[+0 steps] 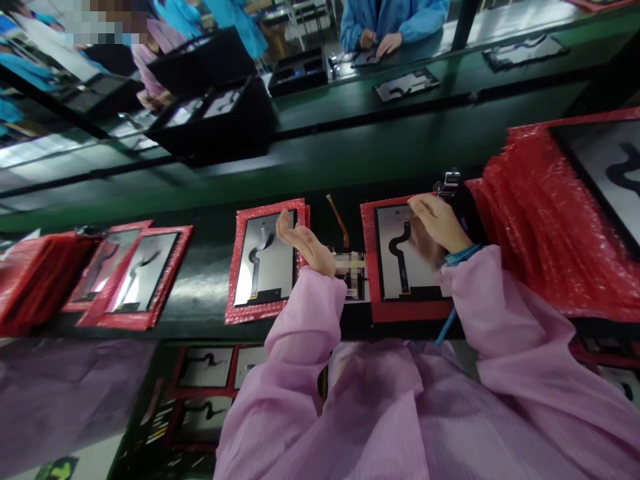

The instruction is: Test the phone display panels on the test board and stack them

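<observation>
Here, before me, the left hand [307, 247] hovers with relaxed, unclosed fingers above the right edge of the first panel [270, 267], which lies on red bubble wrap [250, 313]. The right hand [440, 223] is over the second panel [393, 273], also upon a red sheet [410, 312]; it is partly blurred, so I cannot tell if it grips something.

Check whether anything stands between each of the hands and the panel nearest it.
Nothing visible does: no object shows between the left hand and its panel, or between the right hand and its panel. The red wrap lies beneath the panels.
</observation>
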A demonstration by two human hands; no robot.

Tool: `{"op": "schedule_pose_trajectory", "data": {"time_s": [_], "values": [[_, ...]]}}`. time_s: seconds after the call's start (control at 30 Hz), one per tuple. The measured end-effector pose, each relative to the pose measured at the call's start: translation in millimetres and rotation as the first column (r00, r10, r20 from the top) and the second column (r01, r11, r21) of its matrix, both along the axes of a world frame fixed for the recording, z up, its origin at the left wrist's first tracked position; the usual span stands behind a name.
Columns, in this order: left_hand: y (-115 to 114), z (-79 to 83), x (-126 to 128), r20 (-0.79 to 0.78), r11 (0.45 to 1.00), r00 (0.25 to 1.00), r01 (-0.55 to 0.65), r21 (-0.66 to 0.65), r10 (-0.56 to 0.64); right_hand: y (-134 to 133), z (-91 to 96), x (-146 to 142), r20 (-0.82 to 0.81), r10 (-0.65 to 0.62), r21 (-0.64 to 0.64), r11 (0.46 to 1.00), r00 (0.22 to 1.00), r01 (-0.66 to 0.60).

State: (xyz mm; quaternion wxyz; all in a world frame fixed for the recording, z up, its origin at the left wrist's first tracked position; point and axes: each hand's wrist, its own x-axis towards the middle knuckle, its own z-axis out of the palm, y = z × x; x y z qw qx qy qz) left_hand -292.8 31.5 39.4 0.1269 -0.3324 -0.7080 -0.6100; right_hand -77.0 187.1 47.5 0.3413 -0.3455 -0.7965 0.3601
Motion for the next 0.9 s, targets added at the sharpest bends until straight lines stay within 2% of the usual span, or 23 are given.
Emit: {"op": "schedule_pose_trajectory", "data": {"time_s": [0.07,0.1,0.13,0.17,0.23,0.3,0.37,0.47,0.6,0.7,0.77,0.9], "values": [[-8.5,6.2,13.0,-0.177,0.999,0.984,0.036,0.023,-0.032,12.2,-7.7,4.3,0.137,-0.133,0.219,0.97,0.982,0.101],[-14.5,8.5,23.5,-0.258,0.995,0.962,0.096,-0.003,-0.093,16.4,-10.7,5.7,0.208,-0.176,0.282,0.953,0.962,0.113],[-21.7,9.5,35.9,-0.318,0.979,0.927,0.183,-0.086,-0.201,19.4,-12.9,6.5,0.278,-0.201,0.311,0.944,0.939,0.11],[-29.9,8.7,49.7,-0.352,0.947,0.881,0.27,-0.173,-0.316,21.2,-14.3,6.7,0.345,-0.217,0.321,0.942,0.913,0.103],[-48.4,1.3,77.6,-0.367,0.846,0.774,0.394,-0.36,-0.516,22.5,-14.9,5.7,0.447,-0.238,0.32,0.943,0.863,0.094],[-66.3,-11.9,100.4,-0.327,0.733,0.702,0.406,-0.545,-0.632,23.1,-14.2,3.3,0.498,-0.253,0.32,0.943,0.83,0.095],[-79.5,-26.2,114.0,-0.288,0.683,0.705,0.372,-0.629,-0.649,25.0,-13.9,0.9,0.511,-0.269,0.327,0.939,0.817,0.105],[-87.4,-40.6,119.3,-0.266,0.69,0.748,0.333,-0.642,-0.609,29.6,-14.8,-1.4,0.518,-0.285,0.324,0.938,0.806,0.123],[-86.2,-44.3,117.1,-0.244,0.707,0.78,0.325,-0.629,-0.576,31.6,-12.4,-1.8,0.505,-0.301,0.326,0.934,0.809,0.144],[-85.7,-42.9,117.3,-0.219,0.717,0.803,0.326,-0.616,-0.554,27.4,-3.5,-0.6,0.468,-0.326,0.361,0.919,0.821,0.158],[-85.9,-42.0,117.6,-0.202,0.721,0.814,0.332,-0.608,-0.545,23.4,3.9,1.5,0.389,-0.348,0.419,0.891,0.853,0.172],[-85.5,-39.8,116.9,-0.153,0.721,0.832,0.352,-0.597,-0.534,19.4,10.5,8.5,0.075,-0.338,0.5,0.827,0.938,0.257]]}}
